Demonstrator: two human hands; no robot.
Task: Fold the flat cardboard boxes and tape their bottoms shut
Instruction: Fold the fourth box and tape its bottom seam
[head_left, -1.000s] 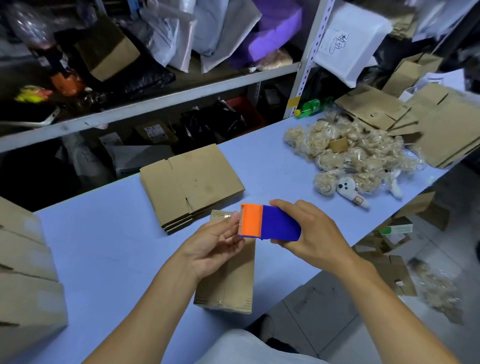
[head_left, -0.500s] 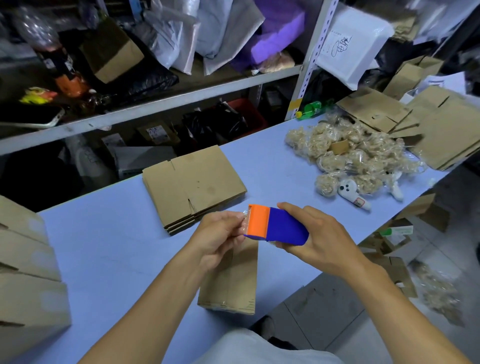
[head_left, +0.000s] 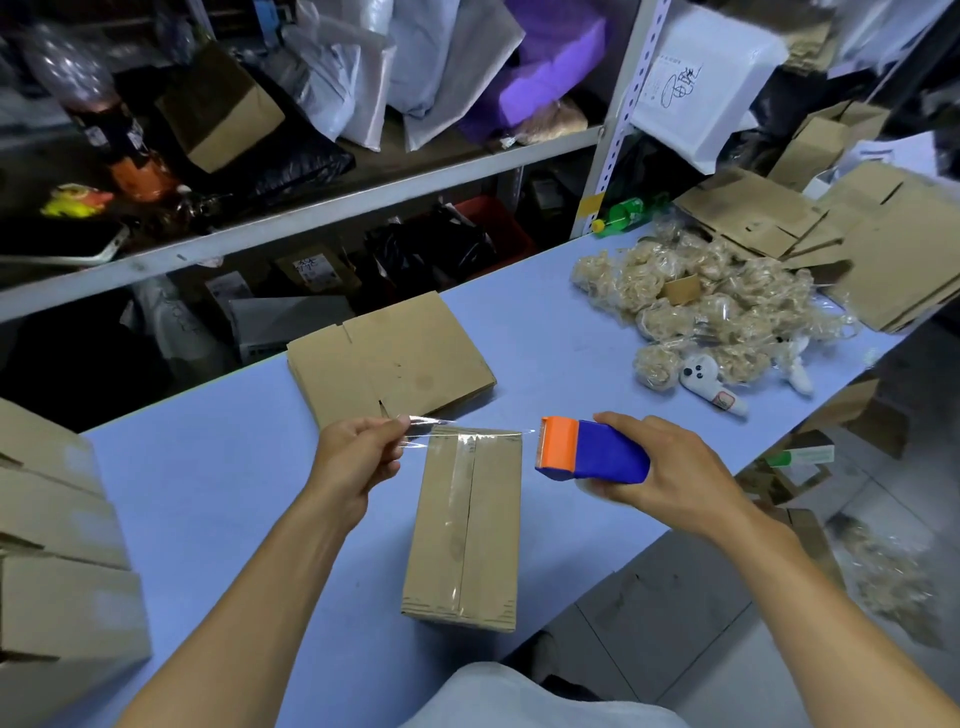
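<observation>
**Pulling Tape Over the Box**

The left hand (head_left: 358, 457) pinches the loose end of the clear tape (head_left: 457, 434) between thumb and fingers. The right hand (head_left: 660, 470) wraps tight around the blue and orange tape dispenser (head_left: 587, 451). The tape stretches between them, just above the far end of the folded cardboard box (head_left: 465, 525), which sits near the front edge of the blue table (head_left: 208, 493). A shiny strip already runs along the box's middle seam. The stack of flat boxes (head_left: 389, 358) waits behind it, nearer the back edge.

To do this well, I think the tape should stay tight and straight, come down flat across the box end, then get rubbed smooth so no wrinkles form.
</observation>
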